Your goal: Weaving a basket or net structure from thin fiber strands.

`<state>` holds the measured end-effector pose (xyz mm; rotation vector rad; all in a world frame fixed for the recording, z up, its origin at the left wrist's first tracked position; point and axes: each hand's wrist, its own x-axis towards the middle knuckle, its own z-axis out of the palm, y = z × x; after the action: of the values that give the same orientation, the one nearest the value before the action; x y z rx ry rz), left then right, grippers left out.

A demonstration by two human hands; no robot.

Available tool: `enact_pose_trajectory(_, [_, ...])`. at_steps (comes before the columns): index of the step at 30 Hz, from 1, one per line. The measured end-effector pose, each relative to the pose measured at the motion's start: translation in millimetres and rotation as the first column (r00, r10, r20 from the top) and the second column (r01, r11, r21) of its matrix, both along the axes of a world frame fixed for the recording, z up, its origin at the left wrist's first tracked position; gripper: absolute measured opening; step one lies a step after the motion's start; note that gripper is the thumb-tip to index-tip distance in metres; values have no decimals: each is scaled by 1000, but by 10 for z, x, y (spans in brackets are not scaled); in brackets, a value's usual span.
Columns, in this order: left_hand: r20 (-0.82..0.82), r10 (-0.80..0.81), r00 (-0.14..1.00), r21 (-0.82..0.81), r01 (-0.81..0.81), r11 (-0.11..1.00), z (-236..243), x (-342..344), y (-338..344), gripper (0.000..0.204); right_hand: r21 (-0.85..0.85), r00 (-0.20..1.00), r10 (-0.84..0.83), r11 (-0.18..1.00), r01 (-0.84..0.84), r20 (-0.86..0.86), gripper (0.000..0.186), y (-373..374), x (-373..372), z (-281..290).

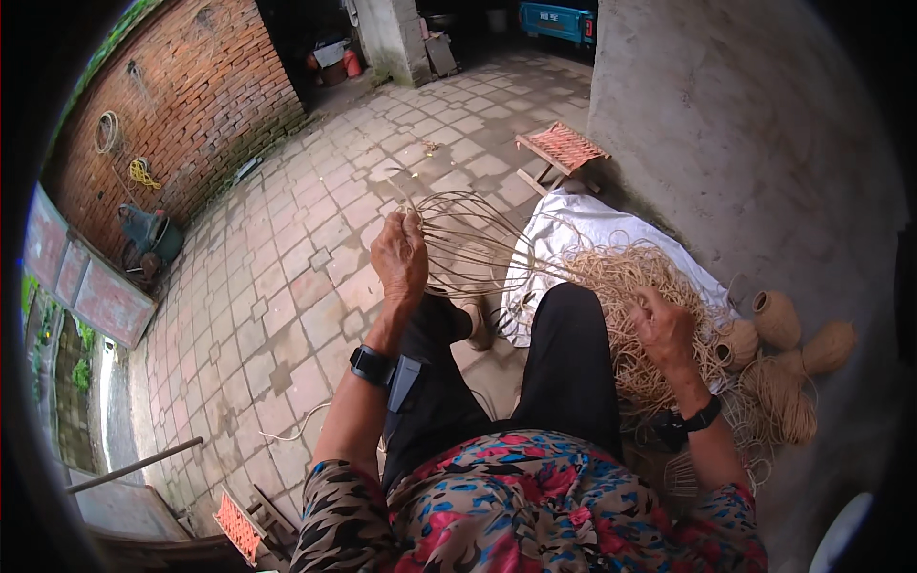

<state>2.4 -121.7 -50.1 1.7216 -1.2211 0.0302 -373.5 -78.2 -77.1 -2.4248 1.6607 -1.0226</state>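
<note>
Near the middle, my left hand [399,250] is raised with its fingers closed on tan cords [468,229], which arch and fan out to the right across my knees. My right hand [666,325] is over a large tangled heap of pale cord [602,263], with curled fingers closed on some of the strands. The heap lies on a white sheet [535,229] to my right. Beside it are several wound tan cord spools [776,317] and a looped hank of cord [778,406]. Exactly which strands run between my two hands is hard to tell.
A small woven stool [564,146] stands beside a concrete wall [745,143]; another [239,525] is at lower left. A paved yard [306,239] stretches to a brick wall [177,76] with hanging coils and a bucket below. A blue vehicle [557,21] is in the dark opening behind.
</note>
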Motion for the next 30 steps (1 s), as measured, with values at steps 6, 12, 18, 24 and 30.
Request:
enact_pose_trajectory(6, [181,-52,982,2,53,999,-95,-198,-21,26,302,938,-329,910,285,107,42,-260,-1514,-939])
enact_pose_trajectory(12, [130,-219,967,124,204,971,-150,-147,22,26,482,656,-550,447,754,-517,56,-136,-1945,-1119])
enact_pose_trajectory(18, [290,-458,841,252,394,884,-157,-425,139,24,139,977,109,981,-136,184,25,-86,61,-662])
enact_pose_trajectory(24, [195,-652,733,403,546,734,-89,-456,253,21,522,654,515,397,-755,554,22,347,1026,146])
enact_pose_trajectory(30, [256,-885,388,363,810,461,12,-464,353,17,195,708,381,786,-587,595,21,-200,892,427])
